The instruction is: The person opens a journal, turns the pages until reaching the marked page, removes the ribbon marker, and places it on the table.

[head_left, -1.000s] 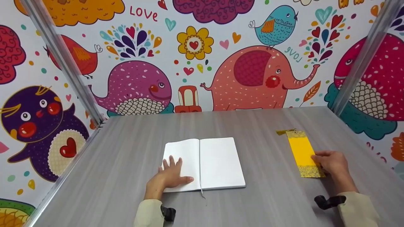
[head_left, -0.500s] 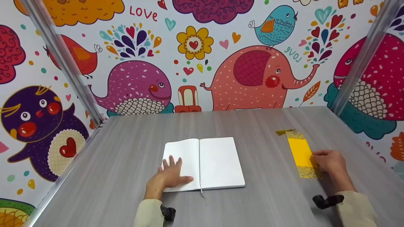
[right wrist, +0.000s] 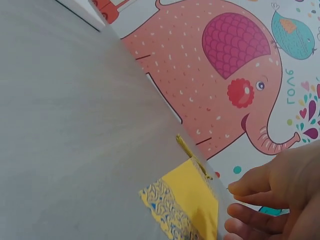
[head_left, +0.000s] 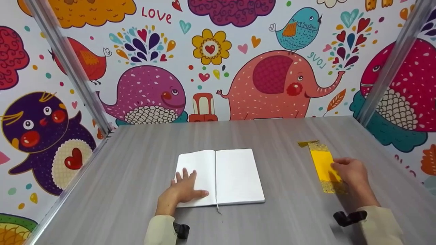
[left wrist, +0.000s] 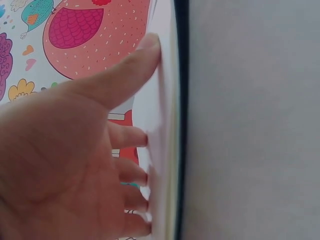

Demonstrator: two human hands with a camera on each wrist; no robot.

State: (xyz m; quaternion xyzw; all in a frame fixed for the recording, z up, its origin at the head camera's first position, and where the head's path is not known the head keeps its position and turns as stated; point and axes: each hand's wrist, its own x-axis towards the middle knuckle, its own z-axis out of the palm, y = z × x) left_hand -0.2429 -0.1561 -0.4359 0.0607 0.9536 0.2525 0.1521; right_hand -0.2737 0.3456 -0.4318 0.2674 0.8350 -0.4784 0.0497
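An open notebook (head_left: 238, 177) with blank white pages lies on the table, a thin ribbon (head_left: 218, 208) hanging past its lower edge. My left hand (head_left: 185, 190) rests on the left page, fingers spread and thumb toward the spine. The left wrist view catches the hand (left wrist: 75, 160) beside the notebook's dark cover edge (left wrist: 183, 120). To the right lies a yellow bookmark (head_left: 322, 165) with patterned ends and a tassel (head_left: 306, 143). My right hand (head_left: 352, 173) overlaps its right edge from the head. In the right wrist view, the loosely bent fingers (right wrist: 245, 215) stand apart from the bookmark (right wrist: 195, 195).
The grey wood-grain table (head_left: 282, 217) reaches back to a wall (head_left: 272, 85) printed with cartoon animals. Metal posts (head_left: 68, 68) stand at both back corners. Dark wrist cameras (head_left: 350, 217) sit at both sleeves.
My right hand has shifted left and slightly away over the bookmark's right edge. The bookmark's lower end has slid slightly left. My left hand and the notebook stay put.
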